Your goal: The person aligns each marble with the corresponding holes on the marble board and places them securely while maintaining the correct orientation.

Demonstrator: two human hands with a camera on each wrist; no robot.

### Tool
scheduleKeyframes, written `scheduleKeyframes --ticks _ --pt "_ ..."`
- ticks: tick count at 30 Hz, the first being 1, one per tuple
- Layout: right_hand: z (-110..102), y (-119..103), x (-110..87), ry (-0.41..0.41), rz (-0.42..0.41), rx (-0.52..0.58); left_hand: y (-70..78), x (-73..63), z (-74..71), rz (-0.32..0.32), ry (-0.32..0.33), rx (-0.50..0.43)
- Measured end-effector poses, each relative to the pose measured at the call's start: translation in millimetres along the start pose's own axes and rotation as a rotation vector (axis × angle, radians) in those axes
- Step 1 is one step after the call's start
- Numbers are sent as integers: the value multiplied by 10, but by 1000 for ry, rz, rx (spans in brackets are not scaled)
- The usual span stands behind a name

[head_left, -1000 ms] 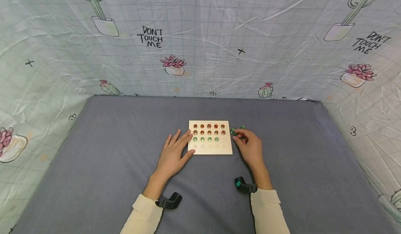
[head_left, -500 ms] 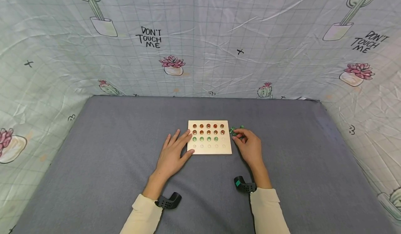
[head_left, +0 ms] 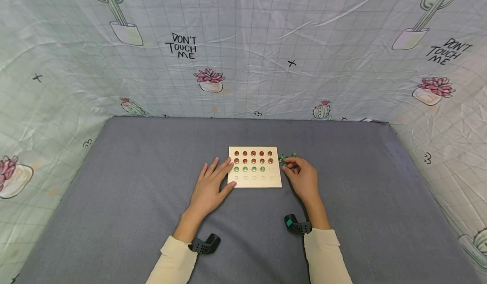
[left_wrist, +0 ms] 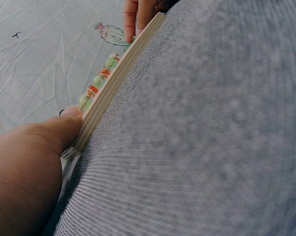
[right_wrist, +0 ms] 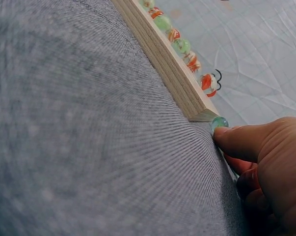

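A pale wooden board [head_left: 255,182] lies flat on the grey cloth, with red-orange marbles [head_left: 253,161] in its two far rows and green marbles [head_left: 245,169] in the third. Round hollows show along the front row and at the third row's right end. My left hand [head_left: 207,191] rests at the board's left side, fingers spread and fairly straight, thumb at the near corner. Just off the right edge, my right hand [head_left: 304,178] pinches a green marble [right_wrist: 220,123] at its thumb tip; the index fingertip is hidden behind the thumb in the right wrist view.
Loose green marbles [head_left: 283,159] lie on the cloth beside the board's right edge, partly behind the right fingers. Grey cloth [head_left: 152,157] covers the table. A patterned curtain [head_left: 251,85] rises behind the table and along both sides.
Both hands, the board and the marbles stay nearly where they were. The whole head view has shifted very slightly.
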State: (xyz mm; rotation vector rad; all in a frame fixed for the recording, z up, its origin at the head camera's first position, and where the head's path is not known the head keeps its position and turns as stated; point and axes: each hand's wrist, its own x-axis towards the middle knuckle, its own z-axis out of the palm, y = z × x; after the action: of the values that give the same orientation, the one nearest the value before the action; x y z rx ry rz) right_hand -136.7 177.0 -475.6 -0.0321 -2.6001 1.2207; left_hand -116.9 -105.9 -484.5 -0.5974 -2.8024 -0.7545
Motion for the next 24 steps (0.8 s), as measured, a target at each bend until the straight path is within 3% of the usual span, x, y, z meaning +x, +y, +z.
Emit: scheduleKeyframes --ticks 24 --pt "0 12 2 9 -17 -12 6 -4 9 -1 -5 -9"
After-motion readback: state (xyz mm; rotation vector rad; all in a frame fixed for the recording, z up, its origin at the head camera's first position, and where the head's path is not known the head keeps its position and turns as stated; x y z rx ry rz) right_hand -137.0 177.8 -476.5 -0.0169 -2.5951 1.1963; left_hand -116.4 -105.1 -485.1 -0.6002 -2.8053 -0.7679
